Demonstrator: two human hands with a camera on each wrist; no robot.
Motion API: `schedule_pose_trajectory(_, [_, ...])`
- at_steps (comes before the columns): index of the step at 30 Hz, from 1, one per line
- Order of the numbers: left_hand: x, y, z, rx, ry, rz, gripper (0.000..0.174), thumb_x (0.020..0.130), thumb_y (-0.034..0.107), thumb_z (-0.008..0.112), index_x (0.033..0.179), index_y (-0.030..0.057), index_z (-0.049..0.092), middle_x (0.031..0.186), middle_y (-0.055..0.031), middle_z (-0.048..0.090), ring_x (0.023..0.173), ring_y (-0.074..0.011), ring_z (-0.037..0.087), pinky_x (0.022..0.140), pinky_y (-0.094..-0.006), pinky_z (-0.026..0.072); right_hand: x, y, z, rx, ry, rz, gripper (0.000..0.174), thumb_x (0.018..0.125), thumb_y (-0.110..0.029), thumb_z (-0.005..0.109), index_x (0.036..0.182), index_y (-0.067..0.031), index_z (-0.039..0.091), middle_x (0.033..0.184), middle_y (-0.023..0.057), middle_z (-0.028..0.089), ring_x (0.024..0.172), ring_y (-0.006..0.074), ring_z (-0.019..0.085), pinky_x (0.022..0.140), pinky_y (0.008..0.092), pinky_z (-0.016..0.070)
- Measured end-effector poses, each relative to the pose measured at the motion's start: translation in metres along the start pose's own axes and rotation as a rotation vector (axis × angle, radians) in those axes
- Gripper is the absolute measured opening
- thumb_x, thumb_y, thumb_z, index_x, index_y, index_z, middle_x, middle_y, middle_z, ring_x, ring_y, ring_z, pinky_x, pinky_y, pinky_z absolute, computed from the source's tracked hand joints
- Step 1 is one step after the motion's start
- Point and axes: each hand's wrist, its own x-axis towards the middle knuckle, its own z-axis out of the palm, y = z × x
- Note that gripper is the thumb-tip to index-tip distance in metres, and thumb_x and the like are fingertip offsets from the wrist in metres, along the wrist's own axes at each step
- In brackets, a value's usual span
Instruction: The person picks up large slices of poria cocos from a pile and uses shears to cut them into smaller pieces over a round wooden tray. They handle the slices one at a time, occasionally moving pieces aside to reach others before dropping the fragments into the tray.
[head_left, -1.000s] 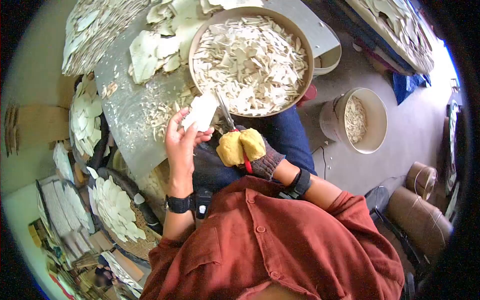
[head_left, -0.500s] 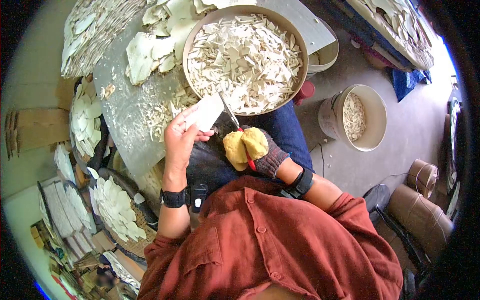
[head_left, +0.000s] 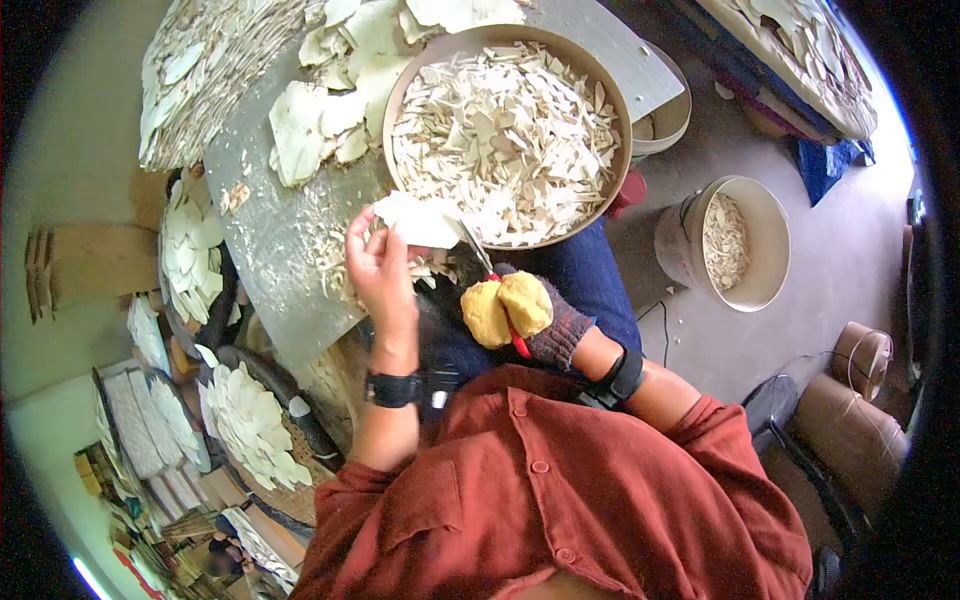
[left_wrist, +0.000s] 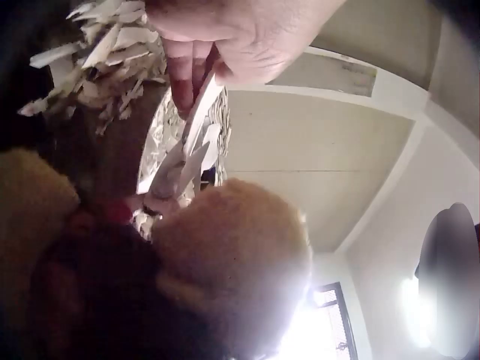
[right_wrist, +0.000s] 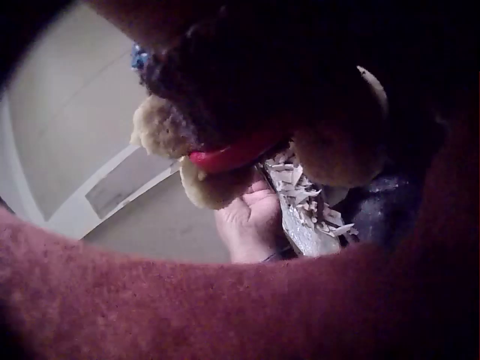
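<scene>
In the head view, my bare left hand [head_left: 385,280] pinches a flat, white, brittle-looking piece [head_left: 415,222] between thumb and fingers. My right hand [head_left: 555,325], in a dark knitted glove, grips red-handled scissors [head_left: 474,246] whose grips are wrapped in thick yellow foam padding [head_left: 486,313]. The blades meet the right end of the white piece. From the left wrist, the scissor blades [left_wrist: 166,176] show at the edge of the held piece [left_wrist: 204,112]. Most of the gloved fingers are hidden behind the padding; in the right wrist view the glove [right_wrist: 217,82] is dark around a red handle [right_wrist: 232,155].
A large round pan [head_left: 626,135] heaped with white slivers sits on a metal sheet [head_left: 300,335] before me. Larger white slabs [head_left: 300,125] lie left of it. A bucket [head_left: 770,245] with slivers stands on the floor at right. Loaded round baskets [head_left: 310,420] line the left.
The left hand has turned the white piece from slanting up to the right to lying more level, its end pointing at the scissors. The right hand still holds the scissors. The head view has shifted slightly.
</scene>
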Motion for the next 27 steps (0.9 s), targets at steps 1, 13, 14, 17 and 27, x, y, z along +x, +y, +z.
schedule_pose_trajectory(1, [-0.002,-0.003,0.005,-0.020,0.043,0.021,0.041,0.086,0.003,0.051,0.124,0.0019,0.037,0.100,-0.0151,0.060,0.080,-0.0185,0.063,0.062,-0.0273,0.0544,0.000,0.001,0.000,-0.064,-0.009,0.017,0.021,0.089,-0.013,0.048,0.106,-0.0005,0.054,0.105,0.0127,0.060,0.097,0.0227,0.058,0.090,0.0330,0.0453])
schedule_pose_trajectory(13, [0.009,0.002,0.004,0.012,-0.276,-0.163,0.053,0.086,0.001,0.049,0.134,0.0031,0.028,0.103,-0.0137,0.059,0.077,-0.0182,0.063,0.058,-0.0276,0.0561,0.001,0.017,-0.004,-0.085,0.039,0.044,0.031,0.064,-0.021,0.069,0.091,-0.0090,0.057,0.086,0.0106,0.060,0.083,0.0284,0.059,0.073,0.0355,0.0487])
schedule_pose_trajectory(14, [0.008,0.003,0.004,0.006,-0.277,-0.166,0.053,0.086,0.002,0.049,0.134,0.0031,0.028,0.103,-0.0134,0.059,0.077,-0.0180,0.063,0.058,-0.0273,0.0560,0.003,0.014,-0.004,-0.130,0.038,0.026,0.030,0.065,-0.021,0.068,0.090,-0.0090,0.057,0.085,0.0106,0.060,0.082,0.0284,0.059,0.072,0.0358,0.0488])
schedule_pose_trajectory(17, [0.009,0.005,0.003,0.037,-0.304,-0.203,0.054,0.086,0.003,0.050,0.135,0.0028,0.027,0.102,-0.0130,0.060,0.076,-0.0178,0.064,0.058,-0.0268,0.0559,0.003,0.011,-0.006,-0.138,0.038,0.004,0.028,0.066,-0.020,0.067,0.090,-0.0095,0.058,0.085,0.0105,0.060,0.080,0.0286,0.059,0.071,0.0362,0.0489])
schedule_pose_trajectory(27, [0.004,0.003,0.003,0.001,-0.252,-0.221,0.049,0.086,0.003,0.049,0.131,0.0017,0.031,0.098,-0.0148,0.061,0.075,-0.0192,0.064,0.057,-0.0270,0.0557,-0.004,-0.008,-0.002,0.023,0.035,0.175,0.024,0.077,-0.018,0.064,0.097,-0.0070,0.057,0.096,0.0098,0.061,0.088,0.0220,0.059,0.078,0.0325,0.0481])
